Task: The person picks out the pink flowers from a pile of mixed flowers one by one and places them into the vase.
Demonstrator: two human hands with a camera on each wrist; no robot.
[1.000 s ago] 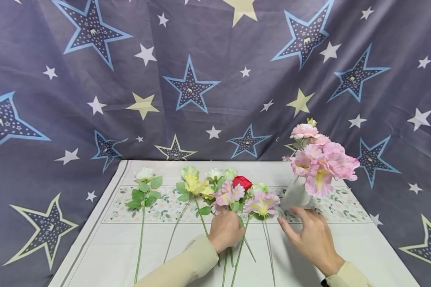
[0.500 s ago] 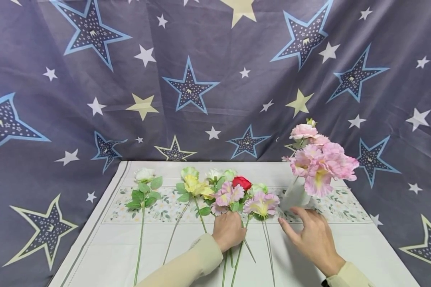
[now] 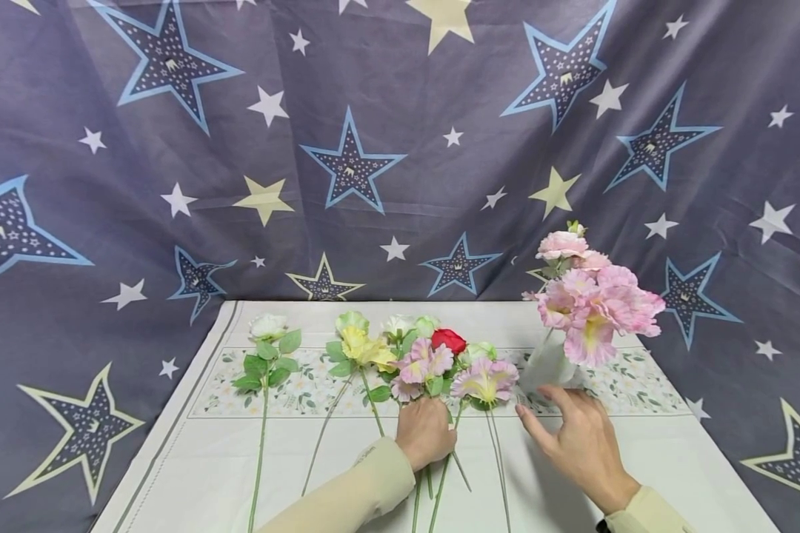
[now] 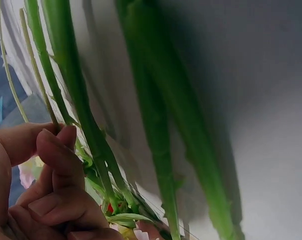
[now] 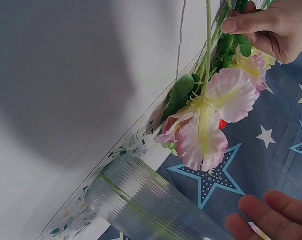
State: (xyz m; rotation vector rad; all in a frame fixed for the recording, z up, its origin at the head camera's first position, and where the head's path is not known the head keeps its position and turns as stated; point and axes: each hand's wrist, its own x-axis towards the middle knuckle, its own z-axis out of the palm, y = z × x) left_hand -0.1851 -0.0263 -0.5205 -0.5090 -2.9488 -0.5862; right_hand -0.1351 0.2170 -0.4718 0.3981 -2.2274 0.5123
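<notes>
My left hand [image 3: 427,431] pinches a thin flower stem [image 4: 38,70] between thumb and forefinger, among thicker green stems [image 4: 73,80]. Just beyond it lies a pale purple artificial flower [image 3: 424,360], beside a red rose [image 3: 449,340]. Another pale purple flower [image 3: 487,380] lies to the right, its petals facing the right wrist camera. My right hand [image 3: 581,444] is spread with fingers apart, right in front of a ribbed clear vase [image 3: 548,363]. Large pink flowers [image 3: 596,303] stand in the vase, and a stem [image 5: 123,192] shows through its wall.
On the left lies a white rose [image 3: 269,326] with a long leafy stem. A yellow flower [image 3: 367,346] lies between it and the middle bunch. A floral printed band [image 3: 240,400] crosses the white tablecloth [image 3: 200,474]. A starry curtain [image 3: 400,148] hangs behind the table.
My left hand has shifted slightly to the right among the stems and still pinches. The right hand and the vase have stayed where they were.
</notes>
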